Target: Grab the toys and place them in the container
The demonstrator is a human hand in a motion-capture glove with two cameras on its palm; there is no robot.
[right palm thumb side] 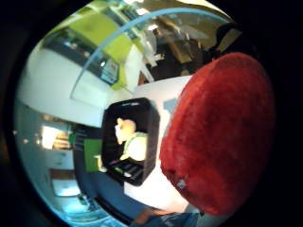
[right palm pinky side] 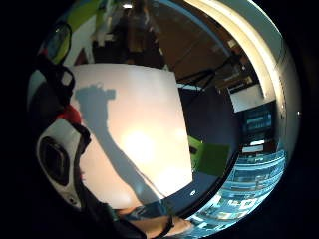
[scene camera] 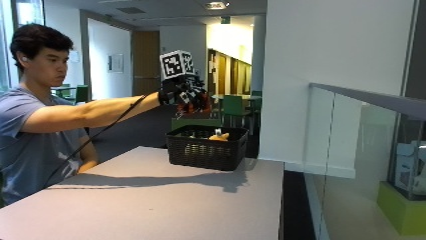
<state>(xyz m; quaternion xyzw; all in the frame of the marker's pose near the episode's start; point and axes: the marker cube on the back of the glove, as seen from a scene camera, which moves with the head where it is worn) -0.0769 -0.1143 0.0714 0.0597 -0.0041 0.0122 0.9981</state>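
We see the gloved right hand (scene camera: 185, 95) raised above the black basket (scene camera: 205, 147), fingers curled round a red toy (right palm thumb side: 220, 137) that fills much of the thumb-side palm view. The basket sits at the table's (scene camera: 146, 200) far edge, near its far right corner. Inside it we note a pale plush toy (right palm thumb side: 129, 139); what else it holds we cannot tell.

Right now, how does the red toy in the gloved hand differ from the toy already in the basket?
The red toy is held in the gloved right hand above the black basket; the pale toy lies inside it. The red toy is a fuzzy single colour; the pale toy is cream with green. Both look soft.
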